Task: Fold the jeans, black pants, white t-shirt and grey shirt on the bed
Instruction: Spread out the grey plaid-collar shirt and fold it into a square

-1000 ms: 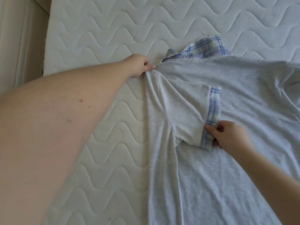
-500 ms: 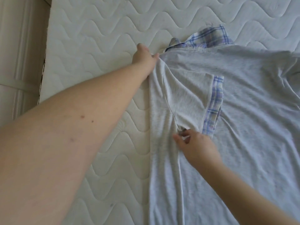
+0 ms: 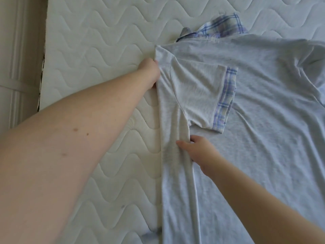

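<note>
The grey shirt (image 3: pixel 263 103) lies spread on the white quilted mattress (image 3: pixel 105 41), its plaid collar (image 3: pixel 223 27) at the far end. Its left side is folded inward as a long strip, and the short sleeve (image 3: pixel 198 88) with a plaid cuff lies flat across the body. My left hand (image 3: pixel 149 71) grips the outer folded edge just below the shoulder, its fingertips hidden by the cloth. My right hand (image 3: pixel 198 150) pinches the folded strip just below the sleeve, thumb on top. No jeans, black pants or white t-shirt are in view.
The mattress's left edge (image 3: pixel 43 67) runs down the left side, with a pale panelled wall or cupboard (image 3: pixel 17 67) beyond it. Bare mattress lies left of and beyond the shirt. The shirt's right part is wrinkled and runs out of frame.
My left hand has slid from the shoulder corner by the collar down along the folded edge. My right hand left the sleeve cuff and now holds the side strip below the sleeve.
</note>
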